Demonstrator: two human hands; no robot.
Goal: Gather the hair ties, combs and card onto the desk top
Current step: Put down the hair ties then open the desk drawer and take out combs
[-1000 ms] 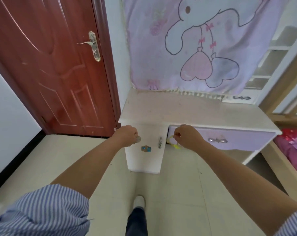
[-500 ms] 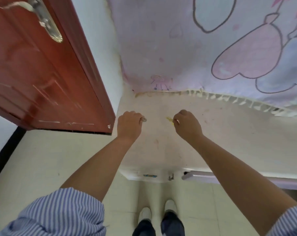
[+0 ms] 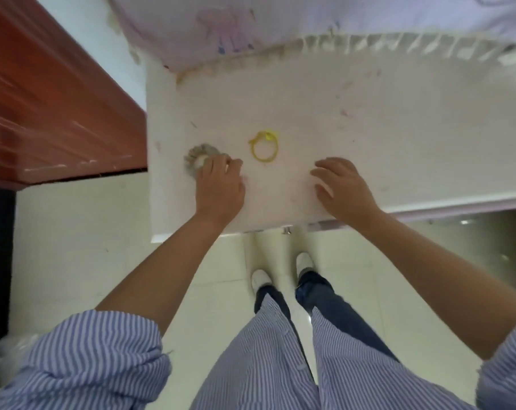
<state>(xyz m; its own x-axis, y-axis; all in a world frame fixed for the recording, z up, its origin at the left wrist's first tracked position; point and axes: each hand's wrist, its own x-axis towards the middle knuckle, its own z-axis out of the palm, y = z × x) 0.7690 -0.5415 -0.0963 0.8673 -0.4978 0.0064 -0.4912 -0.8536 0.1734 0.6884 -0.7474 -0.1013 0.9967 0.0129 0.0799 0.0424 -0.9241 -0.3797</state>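
Observation:
A grey scrunchie hair tie [image 3: 196,153] lies flat at the left of the pale desk top [image 3: 369,128]. My left hand [image 3: 219,184] is curled over its right side, fingertips on it, hiding that part. A thin yellow hair tie [image 3: 268,136] lies as a ring on the desk a little to the right, touching nothing. My right hand [image 3: 342,187] hovers low over the desk to the right of the yellow tie, fingers spread and holding nothing. No combs or card are in view.
A red-brown door [image 3: 58,113] stands close to the desk's left side. A pink fringed cloth [image 3: 250,25] hangs along the desk's back edge. A lilac drawer front [image 3: 458,207] sticks out under the front edge on the right. My feet stand on the tiled floor [image 3: 73,232].
Both hands came up from the drawer front to the desk top. The yellow tie has left my right hand and lies on the desk; the scrunchie now rests on the desk under my left fingers.

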